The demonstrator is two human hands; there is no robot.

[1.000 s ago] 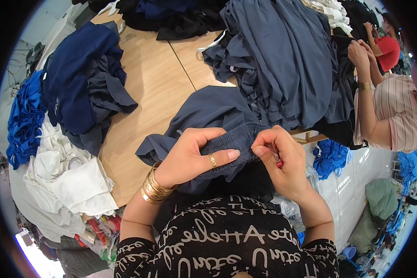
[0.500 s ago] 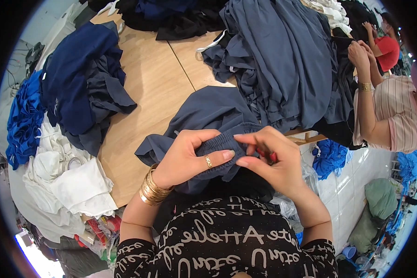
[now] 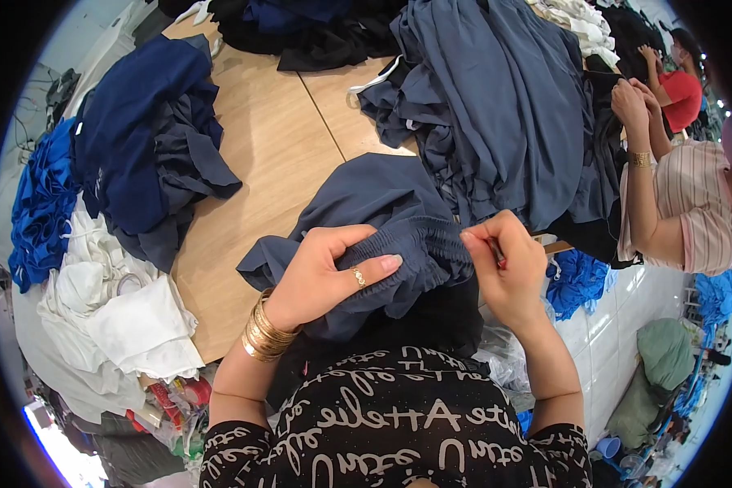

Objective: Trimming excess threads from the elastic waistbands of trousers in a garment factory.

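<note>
Left hand [image 3: 325, 272] pinches the gathered band [image 3: 423, 248] of the grey garment [image 3: 366, 191], partly on the table [image 3: 252, 163]; right hand [image 3: 508, 260], thumb and forefinger pressed together just beside it, holds a red thing [image 3: 502, 263].

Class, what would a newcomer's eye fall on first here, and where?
The slate-grey fabric garment at centre probably comes first: the left hand grips it, and the right hand holds a small red object near its edge. Next come the large slate-grey cloth heap at upper right and the crumpled bright-blue fabric pile at far left.
</note>
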